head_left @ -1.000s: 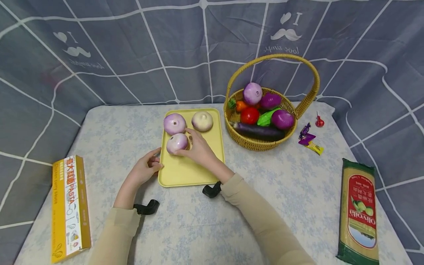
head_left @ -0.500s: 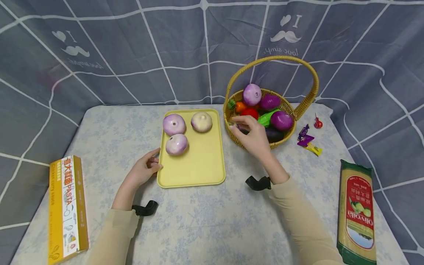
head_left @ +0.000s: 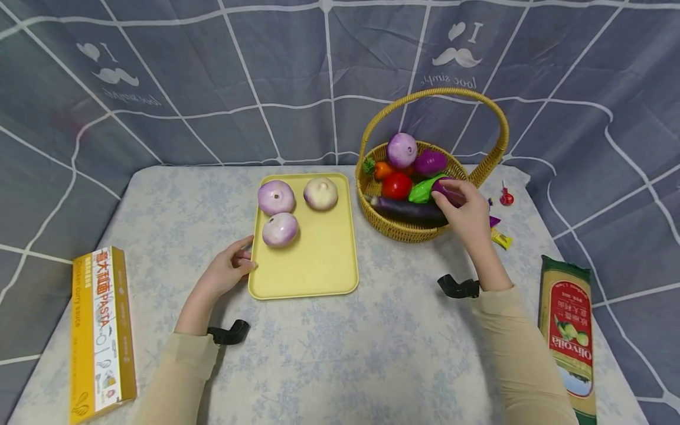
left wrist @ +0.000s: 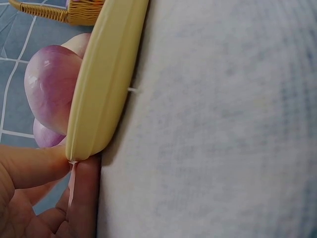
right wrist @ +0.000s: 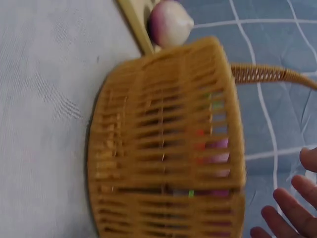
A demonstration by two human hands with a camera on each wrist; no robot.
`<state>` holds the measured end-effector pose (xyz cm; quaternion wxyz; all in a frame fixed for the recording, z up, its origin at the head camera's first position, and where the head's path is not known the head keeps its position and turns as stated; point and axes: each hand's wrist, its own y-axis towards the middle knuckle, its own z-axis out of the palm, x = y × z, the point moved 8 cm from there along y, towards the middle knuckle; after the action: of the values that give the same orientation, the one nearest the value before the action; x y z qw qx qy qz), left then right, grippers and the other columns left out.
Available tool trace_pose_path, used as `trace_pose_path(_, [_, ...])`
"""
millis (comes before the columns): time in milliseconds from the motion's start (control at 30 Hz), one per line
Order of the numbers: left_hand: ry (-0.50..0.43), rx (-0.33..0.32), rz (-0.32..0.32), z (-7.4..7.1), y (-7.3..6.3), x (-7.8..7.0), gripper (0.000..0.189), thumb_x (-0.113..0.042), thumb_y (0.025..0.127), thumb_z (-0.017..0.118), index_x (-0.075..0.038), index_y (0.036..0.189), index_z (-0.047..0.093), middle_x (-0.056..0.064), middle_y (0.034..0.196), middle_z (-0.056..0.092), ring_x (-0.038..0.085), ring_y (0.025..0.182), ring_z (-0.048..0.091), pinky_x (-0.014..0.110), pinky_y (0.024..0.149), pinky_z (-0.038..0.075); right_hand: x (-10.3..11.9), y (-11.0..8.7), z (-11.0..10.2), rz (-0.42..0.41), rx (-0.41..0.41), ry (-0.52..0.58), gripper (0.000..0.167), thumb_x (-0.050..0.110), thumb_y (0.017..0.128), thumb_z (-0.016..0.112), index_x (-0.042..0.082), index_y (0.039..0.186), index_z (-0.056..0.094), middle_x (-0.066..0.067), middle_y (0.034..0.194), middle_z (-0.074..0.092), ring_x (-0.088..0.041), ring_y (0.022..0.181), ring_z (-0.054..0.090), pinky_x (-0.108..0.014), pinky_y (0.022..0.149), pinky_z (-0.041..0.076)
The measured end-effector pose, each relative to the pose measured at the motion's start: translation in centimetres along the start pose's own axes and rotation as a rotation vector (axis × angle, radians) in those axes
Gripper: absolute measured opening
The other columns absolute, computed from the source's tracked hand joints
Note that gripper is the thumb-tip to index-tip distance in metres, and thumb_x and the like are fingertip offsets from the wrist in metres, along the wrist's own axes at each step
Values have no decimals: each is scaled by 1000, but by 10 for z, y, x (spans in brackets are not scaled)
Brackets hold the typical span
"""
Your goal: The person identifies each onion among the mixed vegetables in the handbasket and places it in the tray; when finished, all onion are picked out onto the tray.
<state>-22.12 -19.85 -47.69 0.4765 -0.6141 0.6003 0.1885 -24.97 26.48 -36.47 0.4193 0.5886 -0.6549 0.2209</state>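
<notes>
My left hand (head_left: 225, 273) pinches the left edge of a yellow tray (head_left: 319, 265); in the left wrist view the thumb (left wrist: 34, 167) lies at its rim, with fingers against its underside. On the tray sit two purple-and-white onions (head_left: 280, 229) (head_left: 276, 198) and a paler onion (head_left: 320, 193). Over the right side of a wicker basket (head_left: 406, 234), my right hand (head_left: 471, 219) reaches to a dark purple onion (head_left: 450, 194), which it partly covers. Its fingers (right wrist: 292, 214) are spread above the rim in the right wrist view.
The basket also holds a long eggplant (head_left: 409, 211), a tomato (head_left: 396, 186), a green vegetable (head_left: 423, 190), a carrot (head_left: 382, 170) and a light purple onion (head_left: 401, 150). Its tall handle (head_left: 451, 92) arches above. A pasta box (head_left: 101, 333), a noodle packet (head_left: 568, 330) and candies (head_left: 502, 238) lie around.
My right hand has let go of the onion on the tray and moved right, across the basket's front, to the dark purple onion. My left hand stays at the tray's edge.
</notes>
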Motion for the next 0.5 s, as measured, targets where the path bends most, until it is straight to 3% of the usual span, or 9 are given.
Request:
trace_pose_path(167, [-20,11,6,1,-1,-2,66,-7,100,54,-5,157,22,20,120,49,20,97,52,23,75,54,-10,2,-8,56,-18,-40,46,37,93,67,9,129,63,-14,132,59,-31,123,56,-50,104,46])
trace_pose_path(333, [-14,2,7,0,-1,-3,66,-6,99,55,-4,157,23,20,120,50,19,97,53,23,75,54,-13,8,-10,58,-11,-68,50,37,92,69,8,132,60,-16,134,57,-34,126,52,-53,106,44])
trace_pose_path(500, [-15,-3,11,1,-1,-4,66,-5,99,55,-3,157,23,21,119,50,19,98,53,23,75,54,-17,17,-6,46,60,-131,58,34,90,73,5,137,54,-20,137,52,-37,126,49,-55,106,42])
